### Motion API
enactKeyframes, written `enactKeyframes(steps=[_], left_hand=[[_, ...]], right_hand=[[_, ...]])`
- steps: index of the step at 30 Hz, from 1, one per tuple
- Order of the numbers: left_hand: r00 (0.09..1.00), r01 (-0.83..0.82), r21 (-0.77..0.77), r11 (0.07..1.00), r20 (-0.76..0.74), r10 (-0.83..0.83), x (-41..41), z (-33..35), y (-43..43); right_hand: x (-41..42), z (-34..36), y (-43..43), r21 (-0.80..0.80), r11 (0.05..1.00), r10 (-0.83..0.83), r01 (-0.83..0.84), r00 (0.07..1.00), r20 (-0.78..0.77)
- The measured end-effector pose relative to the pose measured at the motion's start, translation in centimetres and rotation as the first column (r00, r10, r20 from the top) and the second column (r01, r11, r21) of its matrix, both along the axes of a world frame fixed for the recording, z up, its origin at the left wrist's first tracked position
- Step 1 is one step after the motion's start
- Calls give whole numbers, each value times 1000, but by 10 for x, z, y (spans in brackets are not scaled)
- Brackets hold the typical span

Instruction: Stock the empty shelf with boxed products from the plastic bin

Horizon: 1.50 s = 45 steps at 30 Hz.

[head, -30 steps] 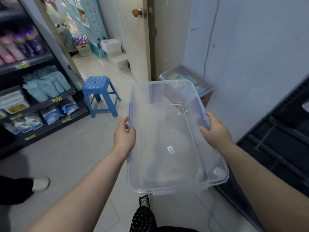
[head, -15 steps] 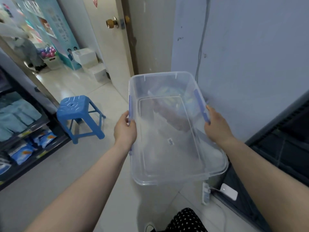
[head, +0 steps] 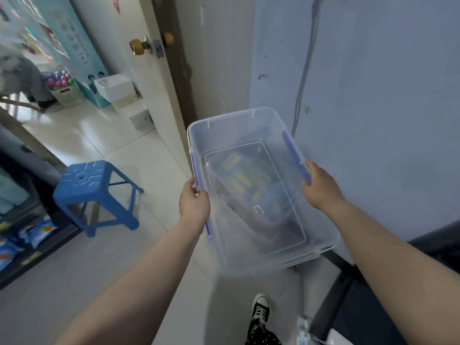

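Hanging in the centre of the frame, the clear plastic bin (head: 239, 120) is held off the floor (head: 74, 257) by its two long rims, tipped so that its far end sits higher in the picture. The left hand (head: 194, 207) is closed on the left rim beside a blue latch (head: 196, 180), thumb on top; the fingers below the edge are mostly hidden. The right hand (head: 321, 188) is clamped on the opposite rim at the near end of the other blue latch (head: 295, 155), thumb laid over the edge.

No boxed products can be made out inside the bin; only a small sticker (head: 258, 209) shows on its base. Yellow and blue packs (head: 239, 175) are seen through the clear bottom, apparently in a second container lying beneath, though this cannot be told for certain. A dark shelf frame (head: 333, 295) stands at the lower right, a blue stool (head: 82, 178) at the left.

The bin is judged to be light while empty, and thin-walled, so some flex and twist may be expected if it is lifted by one side only. Smooth plastic may slip in the hands. The rolled rim near the latches is taken to be the stiffest place, and a two-handed hold at opposite sides is best suited.
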<state>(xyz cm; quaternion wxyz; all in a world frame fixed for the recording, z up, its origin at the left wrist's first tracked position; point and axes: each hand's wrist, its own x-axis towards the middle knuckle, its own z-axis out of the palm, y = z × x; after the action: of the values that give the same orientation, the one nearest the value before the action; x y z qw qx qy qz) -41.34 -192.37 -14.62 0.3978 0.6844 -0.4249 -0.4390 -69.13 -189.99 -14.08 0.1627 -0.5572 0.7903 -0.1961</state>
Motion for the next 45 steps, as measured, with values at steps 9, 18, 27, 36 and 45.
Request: enactKeyframes(steps=[9, 18, 27, 36, 45], left_hand=[[981, -113, 126, 985, -144, 131, -75, -42, -84], [958, -223, 214, 951, -133, 254, -109, -97, -127], [948, -251, 385, 888, -87, 306, -141, -123, -128], [857, 307, 256, 917, 345, -383, -115, -128, -118], [409, 529, 377, 761, 673, -617, -79, -117, -136]], right_hand=[[-62, -35, -121, 87, 991, 110, -102, 989, -101], [-88, -81, -137, 91, 988, 140, -125, 973, -186], [-59, -110, -112, 246, 936, 283, -253, 954, -95], [0, -135, -69, 327, 830, 470, -452, 882, 29], [20, -123, -70, 336, 867, 387, -368, 922, 12]])
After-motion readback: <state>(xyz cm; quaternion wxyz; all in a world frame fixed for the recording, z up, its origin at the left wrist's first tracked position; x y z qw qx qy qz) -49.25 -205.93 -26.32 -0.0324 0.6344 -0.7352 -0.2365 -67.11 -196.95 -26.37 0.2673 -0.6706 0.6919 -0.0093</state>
